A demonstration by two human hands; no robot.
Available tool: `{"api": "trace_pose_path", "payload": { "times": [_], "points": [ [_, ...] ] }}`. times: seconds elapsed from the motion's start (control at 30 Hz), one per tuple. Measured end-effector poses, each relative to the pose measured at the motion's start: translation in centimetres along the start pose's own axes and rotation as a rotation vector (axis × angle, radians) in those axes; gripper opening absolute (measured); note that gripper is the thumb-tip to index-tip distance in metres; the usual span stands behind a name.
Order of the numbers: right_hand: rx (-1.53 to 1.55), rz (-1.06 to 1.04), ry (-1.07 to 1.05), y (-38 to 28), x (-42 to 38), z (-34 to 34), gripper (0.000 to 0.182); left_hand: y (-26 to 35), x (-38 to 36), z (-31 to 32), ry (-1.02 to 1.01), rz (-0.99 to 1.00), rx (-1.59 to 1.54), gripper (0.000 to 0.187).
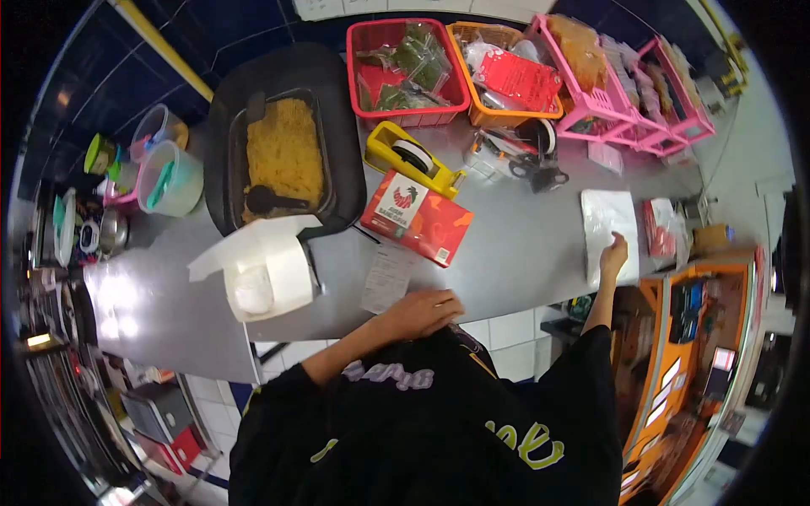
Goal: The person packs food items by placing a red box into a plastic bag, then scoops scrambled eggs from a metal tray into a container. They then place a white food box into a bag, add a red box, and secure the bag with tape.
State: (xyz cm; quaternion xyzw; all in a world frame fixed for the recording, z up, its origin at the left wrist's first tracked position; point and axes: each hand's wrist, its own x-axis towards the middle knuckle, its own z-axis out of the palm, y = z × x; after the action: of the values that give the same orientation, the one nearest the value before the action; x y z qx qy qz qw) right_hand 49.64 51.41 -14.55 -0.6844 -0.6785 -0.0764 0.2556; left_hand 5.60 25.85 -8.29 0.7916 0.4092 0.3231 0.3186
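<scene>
My left hand [421, 313] is at the front edge of the steel table, its fingers bent and pressed together with nothing visible in them. Next to it lies a printed paper slip [388, 277]. Behind the slip is a closed red box [439, 228] with a white label. Off to the right, my right hand [614, 255] touches a stack of white plastic bags [596, 221], thumb and fingers apart. An open white carton [295, 274] stands left of the slip, with a round white item [253, 289] inside.
A black tub [221, 152] holds a tray of yellow food [284, 156] with a dark scoop. Along the back stand red [408, 120], orange [515, 118] and pink [603, 126] baskets of packets. A yellow tape dispenser [384, 139] touches the red box's area. Plastic tubs [181, 181] stand left.
</scene>
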Motion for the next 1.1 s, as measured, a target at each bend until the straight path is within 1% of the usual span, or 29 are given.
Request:
{"api": "trace_pose_path", "payload": {
  "times": [0.03,0.1,0.13,0.17,0.2,0.23,0.3,0.33,0.4,0.43,0.5,0.57,0.63,0.67,0.73,0.8,0.83,0.87,0.9,0.93,0.97,1.0,1.07,1.1],
  "points": [
    [0.012,-0.03,-0.018,0.9,0.5,0.9,0.02,0.0,2.4,1.7,-0.086,-0.034,0.003,0.015],
    [-0.113,-0.014,-0.174,2.0,1.2,2.2,0.019,-0.5,7.3,5.9,-0.013,0.009,-0.086,0.019],
    [-0.104,-0.037,-0.186,1.4,1.5,2.5,0.019,-0.8,10.1,8.0,-0.048,-0.009,-0.049,0.021],
    [-0.013,0.028,-0.278,0.3,1.3,2.3,0.016,-0.8,12.8,9.8,-0.084,-0.028,-0.016,0.024],
    [0.073,0.097,-0.371,-0.6,1.0,2.1,0.013,-0.8,15.3,11.2,-0.066,-0.023,0.005,0.029],
    [0.073,0.078,-0.386,-0.4,0.8,2.2,0.013,-0.7,17.7,12.6,-0.048,-0.017,0.024,0.034],
    [0.031,0.05,-0.355,-0.1,0.6,2.4,0.012,-2.1,22.2,17.4,0.025,-0.059,0.132,0.048],
    [0.034,0.035,-0.363,-0.5,0.8,2.3,0.012,-2.2,23.9,18.1,0.036,-0.072,0.132,0.048],
    [-0.116,0.093,-0.327,-2.0,1.3,0.5,0.009,-2.3,26.2,19.2,0.074,-0.055,0.155,0.059],
    [-0.179,0.084,-0.339,-2.1,1.6,0.2,0.007,-2.7,26.9,20.0,0.077,-0.062,0.156,0.059],
    [-0.189,0.05,-0.341,-1.6,1.6,0.0,0.007,-3.5,27.8,21.6,0.1,-0.036,0.232,0.062],
    [-0.196,0.01,-0.34,-0.7,1.6,0.0,0.008,-3.7,27.8,21.3,0.089,-0.023,0.219,0.062],
    [0.204,-0.014,-0.109,0.2,1.5,0.3,0.011,-3.8,27.9,21.2,0.079,-0.014,0.208,0.061],
    [0.316,0.128,-0.134,-1.2,1.7,-1.3,0.013,-3.9,27.9,21.4,0.08,-0.006,0.272,0.058],
    [0.798,0.2,-0.23,-6.6,2.1,-7.2,0.012,-4.2,28.1,21.6,0.083,-0.004,0.339,0.055],
    [0.926,0.086,-0.537,-11.7,0.9,-16.1,0.01,-4.7,28.4,21.6,-0.15,-0.012,0.579,0.054],
    [0.91,-0.134,-0.535,-13.3,-0.2,-20.5,0.009,-4.8,28.4,22.1,-0.156,-0.01,0.578,0.054],
    [1.071,-0.281,-0.609,-12.4,-0.7,-22.9,0.011,-4.7,28.5,22.4,-0.053,-0.057,0.314,0.052],
    [1.715,-0.38,-1.118,-12.2,1.3,-23.0,0.017,-4.6,28.7,22.2,0.053,-0.102,0.051,0.051],
    [1.713,-0.385,-1.118,-12.1,1.7,-22.9,0.017,-4.6,28.9,21.8,0.163,-0.148,-0.21,0.051],
    [1.692,-0.327,-1.052,-12.0,2.1,-22.7,0.017,-3.8,27.9,19.2,0.198,-0.127,-0.444,0.065],
    [1.671,-0.271,-0.988,-12.1,2.4,-22.5,0.018,-2.5,26.6,16.0,0.203,-0.128,-0.439,0.065],
    [1.626,-0.158,-0.864,-12.1,2.9,-22.0,0.019,0.3,23.7,10.5,0.085,0.078,-1.346,0.077],
    [1.601,-0.103,-0.803,-12.2,3.1,-21.8,0.019,1.9,22.2,8.1,-0.007,0.135,-1.49,0.078]
  ]
}}
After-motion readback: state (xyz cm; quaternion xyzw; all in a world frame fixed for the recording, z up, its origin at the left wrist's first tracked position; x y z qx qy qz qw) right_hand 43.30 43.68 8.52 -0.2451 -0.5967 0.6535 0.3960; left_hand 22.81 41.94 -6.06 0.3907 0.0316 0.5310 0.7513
